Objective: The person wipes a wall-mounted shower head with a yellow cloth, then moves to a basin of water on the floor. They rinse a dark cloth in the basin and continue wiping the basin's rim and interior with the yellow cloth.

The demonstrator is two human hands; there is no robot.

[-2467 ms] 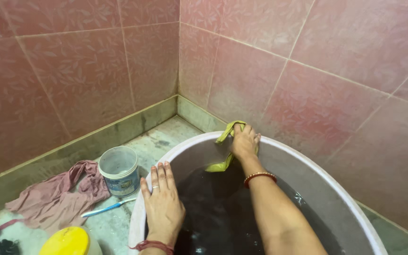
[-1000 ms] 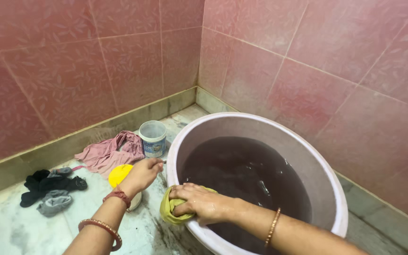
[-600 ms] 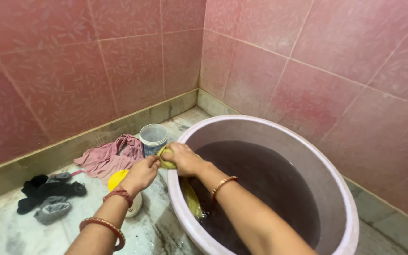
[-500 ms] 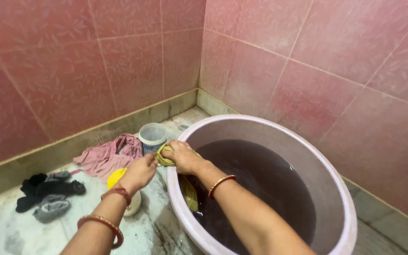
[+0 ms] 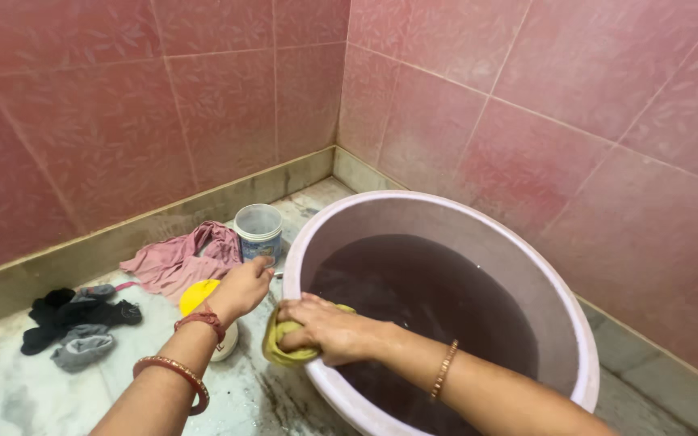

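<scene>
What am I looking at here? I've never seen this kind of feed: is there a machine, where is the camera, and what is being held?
There is no machine. The single view comes from a camera worn on a person's head, looking down at their own two bare hands in a corner of pink tiled walls. The right hand presses a yellow-green cloth against the near rim of a large round tub filled with dark water. The left hand is curled shut beside the tub's outer wall, above a yellow-lidded container; what it grips, if anything, cannot be made out. On the marble floor lie a pink garment, a small open plastic tub, and a heap of black and grey clothing.
</scene>
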